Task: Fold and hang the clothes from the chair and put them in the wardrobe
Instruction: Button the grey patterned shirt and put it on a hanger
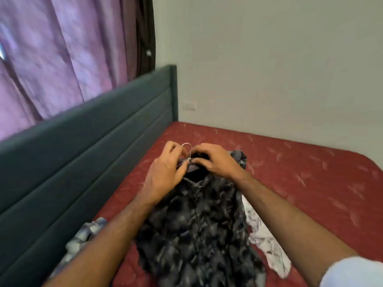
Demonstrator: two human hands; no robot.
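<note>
Dark shirt (199, 230), soft crumpled fabric in a mottled black-and-grey print, spread lengthwise on the bed (300, 172), collar end far from the camera. Thin metal wire hanger (187, 151) inside the neck opening, rounded hook poking up above the collar between both hands. Left hand (165, 172) at the left side of the collar, fingers curled, pinching collar cloth close against the hanger's neck. Right hand (215, 160) at the right side of the collar, fingers bent, gripping the fabric beside the hook. Bedcover deep red, quilted, with a pale leaf-like pattern. White garment (267, 245) with faint dark markings lying flat and rumpled just right of the shirt, partly under its edge. Pale blue-white tie-dye cloth (83, 237) bunched at lower left, near the headboard (87, 146), which is padded, dark teal, with horizontal channels. Purple curtain (62, 54) in soft vertical folds behind it; plain off-white wall (269, 59) to the right.
</note>
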